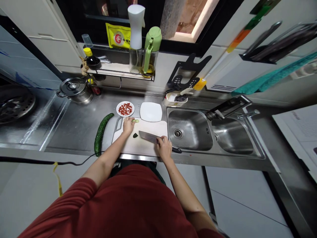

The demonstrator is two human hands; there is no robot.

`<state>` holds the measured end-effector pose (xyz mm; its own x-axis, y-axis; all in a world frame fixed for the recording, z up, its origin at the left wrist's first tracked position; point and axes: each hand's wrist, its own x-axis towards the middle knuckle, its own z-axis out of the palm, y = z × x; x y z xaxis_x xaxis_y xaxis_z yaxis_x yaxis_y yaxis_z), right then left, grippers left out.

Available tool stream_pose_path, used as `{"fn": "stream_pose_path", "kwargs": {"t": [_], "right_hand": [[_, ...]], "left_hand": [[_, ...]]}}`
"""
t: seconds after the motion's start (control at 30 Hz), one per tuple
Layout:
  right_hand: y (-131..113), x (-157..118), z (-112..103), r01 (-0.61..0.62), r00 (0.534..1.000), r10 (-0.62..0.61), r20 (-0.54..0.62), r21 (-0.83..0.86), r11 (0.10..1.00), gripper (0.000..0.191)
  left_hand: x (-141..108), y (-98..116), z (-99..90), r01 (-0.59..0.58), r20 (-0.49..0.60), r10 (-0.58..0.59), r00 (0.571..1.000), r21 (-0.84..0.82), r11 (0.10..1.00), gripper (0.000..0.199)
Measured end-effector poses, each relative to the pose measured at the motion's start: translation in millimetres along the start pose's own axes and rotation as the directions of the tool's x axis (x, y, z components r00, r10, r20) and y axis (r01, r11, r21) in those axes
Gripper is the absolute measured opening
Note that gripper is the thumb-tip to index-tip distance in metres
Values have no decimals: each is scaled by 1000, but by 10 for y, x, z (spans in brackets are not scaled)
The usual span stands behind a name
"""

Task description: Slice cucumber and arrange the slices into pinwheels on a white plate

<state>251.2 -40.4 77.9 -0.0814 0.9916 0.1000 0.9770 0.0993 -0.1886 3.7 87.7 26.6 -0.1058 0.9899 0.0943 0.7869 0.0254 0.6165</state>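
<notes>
My right hand (164,147) grips a kitchen knife (148,136) where blade and handle meet. The broad blade points left over the white cutting board (146,148), and the dark handle end sticks out past my palm. At the board's upper left, my left hand (128,125) has its fingers drawn together at some pale green cucumber slices (135,121), partly covering them. A dark green cucumber end piece (135,135) lies on the board between my hands. To the left of the board, a long whole cucumber (101,134) rests on the steel counter.
Behind the board are a plate of chopped red pieces (125,109) and a white square plate (151,111). A double sink (190,129) adjoins on the right. A lidded pot (75,90) stands back left, below a shelf with bottles (119,71). A black cable (69,162) runs along the front edge.
</notes>
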Motion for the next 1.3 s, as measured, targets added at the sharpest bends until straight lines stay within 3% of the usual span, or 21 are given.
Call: {"fn": "stream_pose_path", "kwargs": {"t": [0.3, 0.47, 0.57, 0.67, 0.77, 0.9, 1.03, 1.17, 1.3], "right_hand": [[-16, -11, 1, -2, 1000, 2, -6, 14, 1000, 34], [0, -17, -25, -2, 1000, 2, 8, 1, 1000, 34], [-1, -8, -35, -3, 1000, 4, 21, -12, 1000, 34], [-7, 4, -27, 2, 1000, -2, 27, -11, 1000, 33], [-13, 14, -13, 5, 1000, -5, 21, -6, 1000, 32], [-20, 29, 0, 8, 999, -8, 31, -10, 1000, 34], [-33, 53, 5, 14, 999, -14, 35, 6, 1000, 34], [-60, 82, 2, 22, 999, -22, 25, 26, 999, 34], [-83, 99, 17, 28, 999, -29, 30, 35, 999, 34]], "left_hand": [[107, -6, 20, -51, 85, 46, 995, 58, 997, 26], [180, 2, 8, 14, 74, -16, 997, 16, 1000, 16], [239, -30, 9, 127, 86, -116, 990, -143, 981, 9], [293, -81, -11, 338, 157, -300, 941, -371, 865, 12], [314, -135, -84, 492, 262, -422, 868, -571, 657, 19], [273, -191, -240, 583, 447, -404, 798, -742, 331, 23], [207, -230, -366, 581, 521, -331, 787, -807, 109, 21], [162, -228, -449, 543, 509, -290, 811, -838, 49, 19], [132, -185, -522, 525, 466, -308, 829, -838, 146, 19]]}}
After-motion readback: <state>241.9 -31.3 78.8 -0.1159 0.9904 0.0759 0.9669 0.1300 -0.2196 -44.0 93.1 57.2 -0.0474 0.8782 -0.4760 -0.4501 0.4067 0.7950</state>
